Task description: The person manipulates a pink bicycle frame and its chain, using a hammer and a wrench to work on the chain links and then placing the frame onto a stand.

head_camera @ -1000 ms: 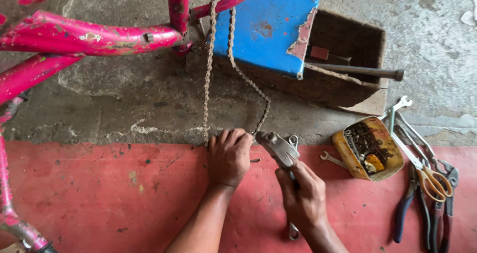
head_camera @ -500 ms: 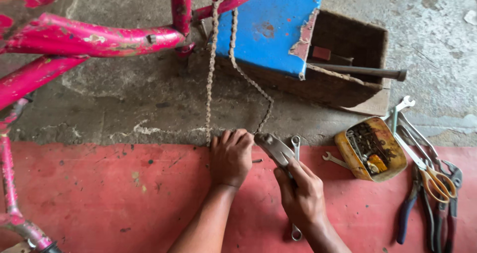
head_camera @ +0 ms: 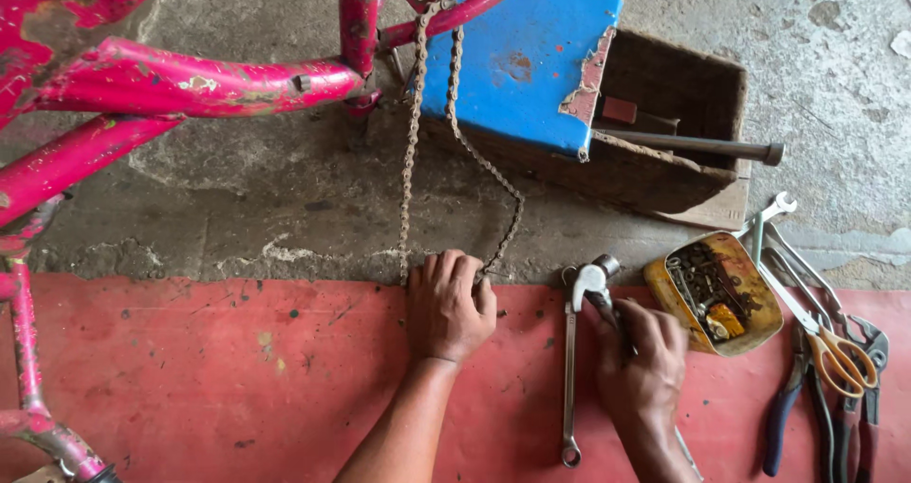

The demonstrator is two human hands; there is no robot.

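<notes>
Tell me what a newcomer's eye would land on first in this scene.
First comes the bright pink bicycle frame across the upper left, with a rusty chain hanging from it down to the left hand at the edge of the red mat. Next, the blue-lidded wooden box at top centre. To the right, the right hand grips a metal tool beside a long wrench.

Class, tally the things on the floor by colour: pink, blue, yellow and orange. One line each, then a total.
Pink: 1, the bicycle frame
Blue: 1, the box lid
Yellow: 1, the parts tin
Orange: 1, the scissors
Total: 4
</notes>
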